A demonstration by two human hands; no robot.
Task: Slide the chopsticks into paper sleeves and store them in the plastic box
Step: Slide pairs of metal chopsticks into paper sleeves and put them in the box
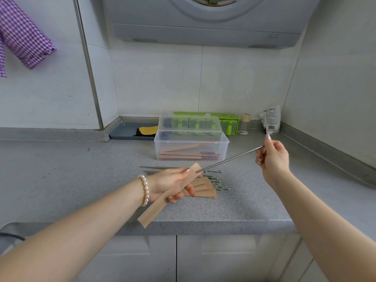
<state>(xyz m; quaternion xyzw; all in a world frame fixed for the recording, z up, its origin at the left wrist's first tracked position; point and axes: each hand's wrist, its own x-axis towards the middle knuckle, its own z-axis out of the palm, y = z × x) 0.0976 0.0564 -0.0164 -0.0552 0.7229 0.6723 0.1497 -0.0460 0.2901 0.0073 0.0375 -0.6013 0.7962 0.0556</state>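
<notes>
- The left hand (168,184) has its fingers curled round a brown paper sleeve (162,198), thumb pressed on its upper end.
- The right hand (271,157) pinches the far end of a metal chopstick (230,159), whose tip meets the sleeve mouth at the left thumb.
- Just beyond the left fingers lie loose chopsticks (183,169) and spare sleeves (205,190).
- Farther beyond them, the open plastic box (191,147) holds sleeved pairs.

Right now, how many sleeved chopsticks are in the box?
3 that I can make out, lying flat in the box: one sleeve angled at the back, two stacked in front with patterned ends poking out right. More may be hidden beneath.
</notes>
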